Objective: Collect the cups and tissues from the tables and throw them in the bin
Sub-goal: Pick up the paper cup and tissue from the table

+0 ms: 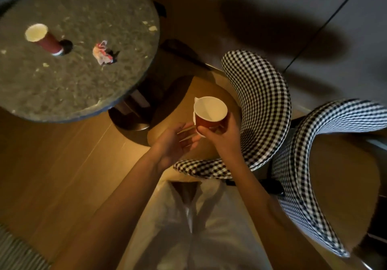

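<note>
Wooden floor (62, 175) underfoot, warm brown, with a grey stretch beyond at the top right. Round stone-topped table (79, 94) at upper left, speckled dark grey, on a metal pedestal base. Two checkered chairs — black-and-white houndstooth backs curving over tan seats — one (263, 110) just behind the hands, the other (297, 186) at the right edge. Pale shirt front (188, 228) at the bottom centre, both bare forearms reaching forward from it. On the table, well apart from the hands, a red paper cup (45, 39) standing upright near the left side, white inside, and just beside it to the right a crumpled tissue (101, 53), white with red marks. Right hand (219, 138) clamped round a second red cup (210, 114), thumb on the near wall and fingers wrapped about the far side, held in the air above the chair seat, mouth up and tilted slightly toward the camera (a white scrap of paper, perhaps a tissue, pressed against its left side, too small to tell for sure). Left hand (178, 142) just beside it, palm turned up, fingers spread apart and empty, fingertips near the base of the held cup — touching or not, impossible to say.
</note>
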The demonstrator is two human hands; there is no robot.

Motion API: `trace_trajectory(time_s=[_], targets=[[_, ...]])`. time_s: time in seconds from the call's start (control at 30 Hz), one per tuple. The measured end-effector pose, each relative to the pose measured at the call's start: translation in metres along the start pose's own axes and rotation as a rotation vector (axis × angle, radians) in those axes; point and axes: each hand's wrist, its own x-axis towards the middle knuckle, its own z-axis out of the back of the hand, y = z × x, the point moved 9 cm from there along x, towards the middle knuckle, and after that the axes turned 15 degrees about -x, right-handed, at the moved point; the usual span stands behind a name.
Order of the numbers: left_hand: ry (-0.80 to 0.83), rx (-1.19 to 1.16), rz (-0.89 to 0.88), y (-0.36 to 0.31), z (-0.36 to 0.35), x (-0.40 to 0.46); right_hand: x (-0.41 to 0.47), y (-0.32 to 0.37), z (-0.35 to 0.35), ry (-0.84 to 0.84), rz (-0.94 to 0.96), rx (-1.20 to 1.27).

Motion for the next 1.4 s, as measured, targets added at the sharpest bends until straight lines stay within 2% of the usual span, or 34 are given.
trace_trajectory(time_s=[0.2,0.27,0.4,0.5,0.57,0.67,0.8,0.93,1.1,1.17,1.3,1.4], targets=[[0.076,0.239,0.134,-0.039,-0.027,0.068,0.056,-0.011,-0.007,-0.156,-0.123,0.002],[0.108,0.421,0.140,-0.056,-0.033,0.090,0.074,-0.015,-0.008,-0.230,-0.167,-0.026],[0.065,1.015,-0.093,-0.097,-0.035,0.145,0.103,-0.030,-0.015,-0.381,-0.229,-0.059],[0.117,1.421,-0.302,-0.113,-0.046,0.187,0.119,-0.054,-0.022,-0.458,-0.276,-0.056],[0.137,1.561,-0.402,-0.111,-0.047,0.218,0.129,-0.077,-0.027,-0.501,-0.312,-0.060],[0.090,1.694,-0.479,-0.098,-0.036,0.271,0.147,-0.109,-0.035,-0.527,-0.349,-0.057],[-0.003,2.130,-0.454,-0.068,0.001,0.345,0.174,-0.145,-0.052,-0.453,-0.359,-0.003],[0.060,2.229,-0.361,-0.038,0.030,0.402,0.194,-0.182,-0.062,-0.454,-0.331,0.001],[0.195,2.272,-0.361,-0.021,0.041,0.444,0.215,-0.219,-0.071,-0.387,-0.350,0.041],[0.230,2.246,-0.418,-0.022,0.043,0.450,0.222,-0.223,-0.072,-0.378,-0.343,0.044],[0.289,2.043,-0.691,-0.029,0.041,0.434,0.231,-0.233,-0.088,-0.344,-0.370,0.064],[0.283,1.954,-0.716,-0.031,0.052,0.424,0.232,-0.235,-0.097,-0.325,-0.400,0.082]])
